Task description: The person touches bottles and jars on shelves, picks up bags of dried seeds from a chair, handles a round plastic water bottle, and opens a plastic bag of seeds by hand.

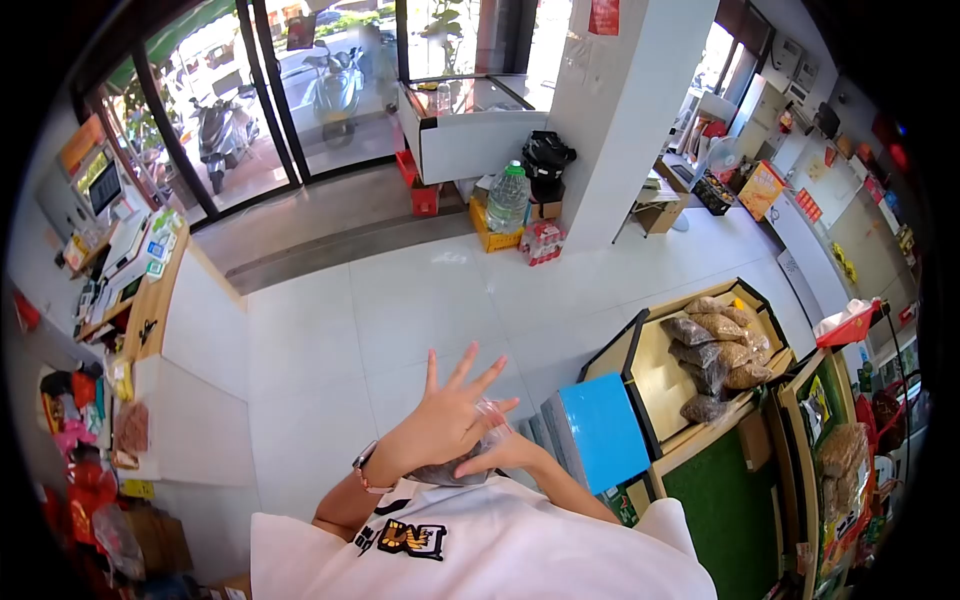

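Note:
A clear plastic bag with dark contents (447, 473) is close against my chest, its upper part gathered and partly hidden by my hands. My left hand (440, 425), with a watch at the wrist, is at the bag's neck. Several of its fingers fan out upward, while the lower part of the hand is against the plastic; its thumb is hidden. From the other side, my right hand (503, 453) grips the bag just below the neck, thumb pointing left.
To the right, filled plastic bags (715, 345) lie in a wooden display bin (660, 400), beside a blue box (603, 430). A counter (205, 310) stands on the left. Ahead are a step (345, 250), a large water bottle (508, 200) and a white pillar (635, 120).

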Action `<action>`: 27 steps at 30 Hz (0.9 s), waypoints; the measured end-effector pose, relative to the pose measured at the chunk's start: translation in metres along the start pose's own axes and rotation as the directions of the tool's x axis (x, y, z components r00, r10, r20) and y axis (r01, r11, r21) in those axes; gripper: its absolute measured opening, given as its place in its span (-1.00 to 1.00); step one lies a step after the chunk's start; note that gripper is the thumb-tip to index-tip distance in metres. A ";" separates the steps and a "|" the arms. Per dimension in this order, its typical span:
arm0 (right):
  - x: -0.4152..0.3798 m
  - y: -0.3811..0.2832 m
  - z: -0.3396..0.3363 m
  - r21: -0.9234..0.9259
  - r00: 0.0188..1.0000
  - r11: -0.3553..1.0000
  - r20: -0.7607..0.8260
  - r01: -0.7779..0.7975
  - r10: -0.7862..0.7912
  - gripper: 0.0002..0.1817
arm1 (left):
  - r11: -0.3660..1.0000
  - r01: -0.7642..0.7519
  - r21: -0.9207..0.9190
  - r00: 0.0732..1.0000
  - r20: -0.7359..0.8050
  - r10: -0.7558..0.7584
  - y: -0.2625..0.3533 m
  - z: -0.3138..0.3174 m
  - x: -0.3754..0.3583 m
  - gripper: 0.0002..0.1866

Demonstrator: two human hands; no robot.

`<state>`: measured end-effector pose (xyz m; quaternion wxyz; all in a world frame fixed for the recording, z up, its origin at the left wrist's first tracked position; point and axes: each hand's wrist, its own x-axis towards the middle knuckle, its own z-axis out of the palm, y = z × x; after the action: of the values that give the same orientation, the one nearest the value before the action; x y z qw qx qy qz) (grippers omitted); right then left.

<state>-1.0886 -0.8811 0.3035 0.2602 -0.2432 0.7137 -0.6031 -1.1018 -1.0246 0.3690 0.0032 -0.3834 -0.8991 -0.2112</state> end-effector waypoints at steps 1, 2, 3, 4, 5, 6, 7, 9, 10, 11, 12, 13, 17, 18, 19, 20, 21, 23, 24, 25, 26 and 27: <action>0.014 -0.006 -0.005 -0.032 0.999 0.999 0.033 -0.039 0.040 -0.13 | 1.000 0.000 0.018 1.000 0.017 0.000 -0.013 -0.002 0.007 -0.65; 0.027 -0.004 -0.009 -0.032 0.999 0.999 0.028 -0.043 0.044 -0.13 | 0.999 0.002 0.033 0.999 0.036 -0.003 -0.024 -0.003 0.013 -0.66; 0.037 0.002 -0.011 -0.029 0.999 1.000 -0.041 -0.010 0.009 -0.20 | 1.000 -0.001 0.025 0.999 0.042 0.000 -0.034 -0.005 0.018 -0.66; 0.046 0.007 -0.012 -0.027 0.993 0.999 -0.112 0.021 -0.024 -0.27 | 0.999 -0.024 0.036 0.999 0.048 0.022 -0.044 -0.007 0.025 -0.65; 0.055 0.009 -0.015 -0.020 0.993 1.000 -0.120 0.013 -0.016 -0.27 | 0.998 -0.050 0.048 0.998 0.053 0.047 -0.054 -0.009 0.032 -0.64; 0.061 0.011 -0.016 -0.052 0.981 0.999 -0.193 0.005 -0.015 -0.32 | 0.998 -0.057 0.040 0.996 0.065 0.055 -0.063 -0.011 0.038 -0.64; 0.067 0.013 -0.017 -0.081 0.963 0.997 -0.268 -0.007 -0.015 -0.36 | 0.998 -0.042 -0.042 0.998 0.049 0.044 -0.072 -0.012 0.045 -0.61; 0.080 0.019 -0.025 -0.007 0.934 1.000 -0.357 0.016 -0.017 -0.49 | 0.990 -0.037 -0.136 0.997 0.057 0.045 -0.091 -0.016 0.057 -0.56; 0.086 0.020 -0.031 0.050 0.903 0.997 -0.429 0.056 -0.029 -0.60 | 0.912 -0.008 -0.410 0.998 0.049 0.031 -0.105 -0.020 0.062 -0.47; 0.093 0.018 -0.043 0.060 0.895 0.997 -0.445 0.050 -0.019 -0.60 | 0.761 0.022 -0.649 0.999 0.048 0.012 -0.119 -0.021 0.066 -0.38; 0.098 0.012 -0.059 0.057 0.878 0.977 -0.453 0.204 -0.157 -0.72 | 0.757 0.021 -0.653 0.998 0.063 0.026 -0.132 -0.017 0.069 -0.38; 0.104 0.006 -0.071 0.050 0.838 0.934 -0.461 0.354 -0.293 -0.82 | 0.670 0.021 -0.742 0.998 -0.020 -0.053 -0.144 -0.009 0.070 -0.35; 0.122 -0.011 -0.098 0.144 0.724 0.943 -0.677 0.302 -0.128 -0.84 | 0.449 0.065 -0.891 0.983 -0.020 -0.182 -0.180 0.016 0.087 -0.26; 0.128 -0.005 -0.107 0.172 0.716 0.946 -0.693 0.275 -0.082 -0.83 | 0.446 0.077 -0.892 0.984 -0.005 -0.180 -0.187 0.017 0.093 -0.26; 0.134 -0.001 -0.117 0.179 0.711 0.944 -0.699 0.277 -0.076 -0.83 | 0.518 0.101 -0.850 0.993 0.052 -0.108 -0.194 0.018 0.101 -0.21; 0.139 0.003 -0.128 0.207 0.709 0.931 -0.701 0.301 -0.073 -0.87 | 0.587 0.113 -0.802 0.993 0.112 -0.039 -0.200 0.019 0.110 -0.15; 0.145 0.006 -0.139 0.238 0.708 0.917 -0.703 0.321 -0.065 -0.91 | 0.585 0.121 -0.802 0.992 0.125 -0.035 -0.203 0.016 0.121 -0.15; 0.159 0.004 -0.156 0.222 0.679 0.912 -0.730 0.346 -0.080 -0.91 | 0.732 0.166 -0.661 0.980 0.192 -0.050 -0.204 0.001 0.151 -0.06; 0.166 0.005 -0.164 0.256 0.676 0.905 -0.735 0.340 -0.046 -0.91 | 0.781 0.190 -0.595 0.974 0.214 -0.074 -0.204 -0.004 0.166 -0.07; 0.174 0.008 -0.177 0.281 0.672 0.897 -0.741 0.340 -0.022 -0.91 | 0.782 0.186 -0.595 0.974 0.219 -0.065 -0.208 -0.008 0.184 -0.07; 0.180 0.012 -0.190 0.280 0.658 0.897 -0.753 0.341 -0.015 -0.92 | 0.816 0.216 -0.535 0.962 0.261 -0.083 -0.213 -0.013 0.201 -0.05; 0.183 0.015 -0.205 0.123 0.656 0.941 -0.744 0.316 -0.123 -0.89 | 0.844 0.258 -0.470 0.942 0.318 -0.111 -0.217 -0.016 0.210 -0.02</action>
<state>-1.3621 -0.8494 0.3026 -0.0919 -0.0354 0.6438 -0.7588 -1.4023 -1.0203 0.3366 -0.2442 -0.3075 -0.8364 -0.3823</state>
